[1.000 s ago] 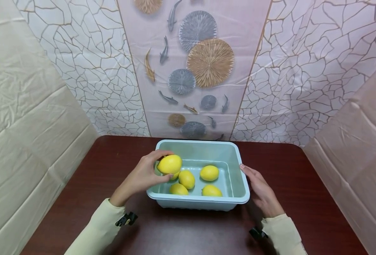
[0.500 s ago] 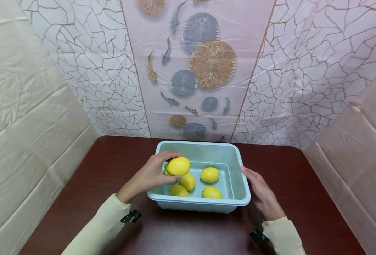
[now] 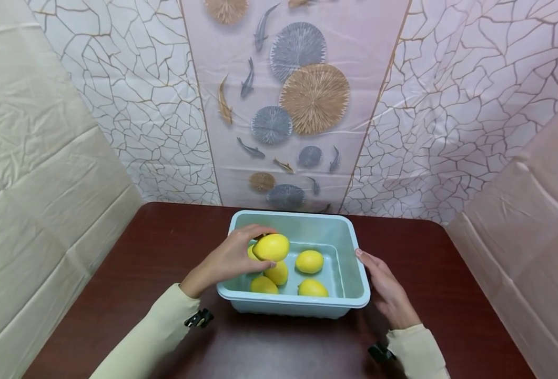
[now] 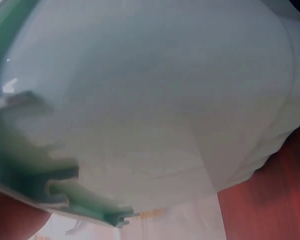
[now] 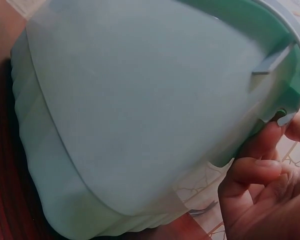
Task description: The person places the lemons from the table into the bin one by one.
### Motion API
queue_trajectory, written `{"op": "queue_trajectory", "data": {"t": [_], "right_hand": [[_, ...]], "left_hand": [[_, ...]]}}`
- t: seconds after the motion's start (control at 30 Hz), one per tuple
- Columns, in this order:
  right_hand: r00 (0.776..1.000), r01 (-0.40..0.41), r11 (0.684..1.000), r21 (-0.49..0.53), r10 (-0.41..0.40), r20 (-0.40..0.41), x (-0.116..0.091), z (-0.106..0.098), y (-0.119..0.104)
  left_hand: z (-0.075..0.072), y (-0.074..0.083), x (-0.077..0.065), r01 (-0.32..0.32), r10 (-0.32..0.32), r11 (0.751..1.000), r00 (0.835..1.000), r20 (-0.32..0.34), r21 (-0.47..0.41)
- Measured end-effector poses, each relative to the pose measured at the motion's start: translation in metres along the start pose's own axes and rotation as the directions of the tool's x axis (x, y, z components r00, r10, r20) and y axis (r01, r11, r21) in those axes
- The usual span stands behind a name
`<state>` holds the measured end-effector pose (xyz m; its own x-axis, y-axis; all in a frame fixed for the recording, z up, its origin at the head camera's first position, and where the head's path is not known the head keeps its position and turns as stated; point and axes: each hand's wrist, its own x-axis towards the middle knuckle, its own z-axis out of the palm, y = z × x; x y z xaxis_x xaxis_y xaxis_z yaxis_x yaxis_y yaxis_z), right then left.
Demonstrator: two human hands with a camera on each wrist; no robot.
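Observation:
A pale blue-green plastic basin sits on the table with several lemons inside. Over its left part, my left hand holds a lemon between thumb and fingers. Below it lie another lemon and a front-left lemon; one more is mostly hidden by the hand. Farther right are two lemons, one near the middle and one at the front. My right hand grips the basin's right rim; its fingers curl under the rim in the right wrist view.
The dark red-brown table extends around the basin. Patterned cloth hangs behind it, with plain beige cloth along the left and right sides. In the left wrist view, the basin's outer wall fills most of the frame.
My left hand has carried its lemon rightward, farther in over the basin. The right hand stays at the right rim, and the other lemons have not visibly moved.

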<state>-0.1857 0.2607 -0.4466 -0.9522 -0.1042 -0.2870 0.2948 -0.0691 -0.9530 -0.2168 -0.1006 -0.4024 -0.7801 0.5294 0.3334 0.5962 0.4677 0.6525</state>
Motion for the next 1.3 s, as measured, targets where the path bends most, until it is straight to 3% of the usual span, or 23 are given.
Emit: {"op": "queue_trajectory", "data": {"t": [0.27,0.67,1.2,1.3], "right_hand": [[1.0,0.011,1.0,0.005,-0.011,0.004,0.001,-0.001,0.001],[1.0,0.006,1.0,0.001,-0.006,-0.003,0.001,-0.001,0.001],[1.0,0.023,1.0,0.006,-0.023,0.0,0.001,-0.001,0.001],[1.0,0.027,1.0,0.001,-0.027,0.011,0.001,-0.001,0.001]], "left_hand": [[0.005,0.006,0.008,-0.061,0.062,0.998,0.998,0.034,-0.02],[0.013,0.011,0.009,-0.067,0.064,0.997,0.995,0.074,0.028],[0.018,0.009,0.012,-0.092,0.09,0.996,0.987,0.136,0.007],[0.017,0.009,0.011,-0.069,0.07,0.998,0.989,0.131,-0.007]]}}
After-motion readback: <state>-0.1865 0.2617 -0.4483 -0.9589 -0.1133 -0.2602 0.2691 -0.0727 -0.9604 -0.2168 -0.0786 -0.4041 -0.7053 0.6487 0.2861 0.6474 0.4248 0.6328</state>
